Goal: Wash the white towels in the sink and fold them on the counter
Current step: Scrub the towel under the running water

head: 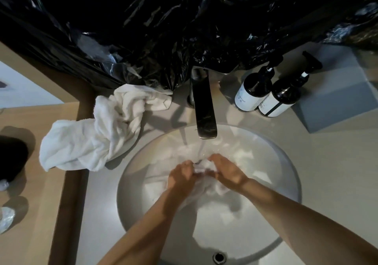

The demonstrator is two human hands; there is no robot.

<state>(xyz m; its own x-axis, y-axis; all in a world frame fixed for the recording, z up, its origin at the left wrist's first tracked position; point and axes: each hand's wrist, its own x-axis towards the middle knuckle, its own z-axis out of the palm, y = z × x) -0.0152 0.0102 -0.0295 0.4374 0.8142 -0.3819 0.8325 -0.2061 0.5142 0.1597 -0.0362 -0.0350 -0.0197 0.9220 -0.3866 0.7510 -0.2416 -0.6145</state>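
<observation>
A wet white towel (204, 167) lies bunched in the round white sink (131, 209), under water that runs from the dark faucet (203, 109). My left hand (182, 175) and my right hand (228, 170) both grip the towel's bunched middle, close together, fingers curled round the cloth. Other white towels (92, 134) lie crumpled in a heap on the counter to the left of the sink, partly over the counter's edge.
Two dark pump bottles (272, 93) with white labels stand right of the faucet. A grey box (335, 99) sits at the far right. Black plastic sheeting (184, 23) covers the wall behind. A lower wooden surface with a dark object (12, 158) lies left.
</observation>
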